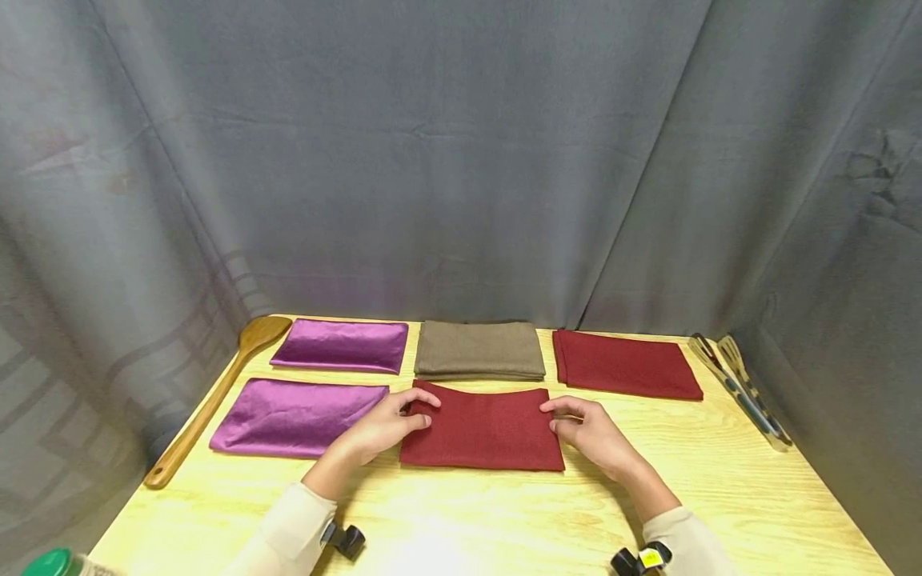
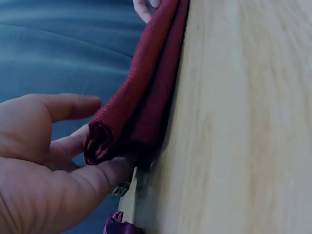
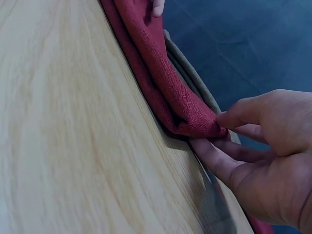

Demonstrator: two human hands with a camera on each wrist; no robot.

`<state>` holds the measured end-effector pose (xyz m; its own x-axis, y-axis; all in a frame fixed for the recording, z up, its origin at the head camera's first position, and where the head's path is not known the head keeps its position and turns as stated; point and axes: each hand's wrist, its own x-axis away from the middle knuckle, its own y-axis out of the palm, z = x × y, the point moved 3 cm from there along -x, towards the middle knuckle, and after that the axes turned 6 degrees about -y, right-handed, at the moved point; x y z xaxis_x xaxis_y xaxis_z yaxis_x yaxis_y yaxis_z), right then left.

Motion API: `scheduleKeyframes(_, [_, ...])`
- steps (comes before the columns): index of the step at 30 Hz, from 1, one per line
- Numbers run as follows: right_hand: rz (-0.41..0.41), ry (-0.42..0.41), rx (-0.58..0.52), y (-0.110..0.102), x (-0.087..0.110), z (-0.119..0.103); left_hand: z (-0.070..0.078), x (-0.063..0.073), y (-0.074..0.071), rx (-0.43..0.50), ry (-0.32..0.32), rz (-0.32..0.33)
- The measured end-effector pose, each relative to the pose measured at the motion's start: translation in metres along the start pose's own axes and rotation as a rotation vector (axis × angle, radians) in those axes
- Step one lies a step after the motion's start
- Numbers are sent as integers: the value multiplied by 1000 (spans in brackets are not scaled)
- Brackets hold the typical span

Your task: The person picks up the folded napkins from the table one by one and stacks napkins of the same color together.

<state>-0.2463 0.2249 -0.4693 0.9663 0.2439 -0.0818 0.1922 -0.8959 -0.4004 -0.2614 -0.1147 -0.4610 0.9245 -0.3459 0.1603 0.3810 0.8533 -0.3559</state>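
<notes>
Two hands are on the front red cloth (image 1: pixel 483 436), one at either end! It lies folded at the near middle of the tabletop (image 1: pixel 504 512), its far edge dipping between them. Here's the left hand (image 1: pixel 382 424), fingers curled about the left end, pinching it, folded layers peeking out in the left wrist view. Over on the other side, the right hand (image 1: pixel 594 432) pinches the right end between thumb and fingers.

Just behind sits the brown cloth (image 1: pixel 479 350), folded flat, with the back red cloth (image 1: pixel 627 366) off to its right. On the left, the rear purple cloth (image 1: pixel 342 346) lies beyond the front purple cloth (image 1: pixel 295 416), whose right end is partly covered by the left hand. Out at the left edge, a wooden spatula (image 1: pixel 216 400) slants; at the right edge, it's tongs (image 1: pixel 745 400). A grey curtain (image 1: pixel 432 160) hangs behind, and a green lid (image 1: pixel 49 562) pokes into the near left corner.
</notes>
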Motion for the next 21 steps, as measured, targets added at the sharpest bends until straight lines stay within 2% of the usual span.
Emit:
scheduleKeyframes(3, [-12,-11,-14,0,0,0,-2,-1,0,25,-1,-32])
scheduleKeyframes(8, [-40,23,-70,-1,-1,3,-4,-3,1,60,-16,-86])
scheduleKeyframes(13, [-63,33,-118,-2,-2,6,-7,-4,1,71,-16,-112])
scheduleKeyframes(21, [-93,37,-215,-3,0,5,-7,-3,-1,60,7,-69])
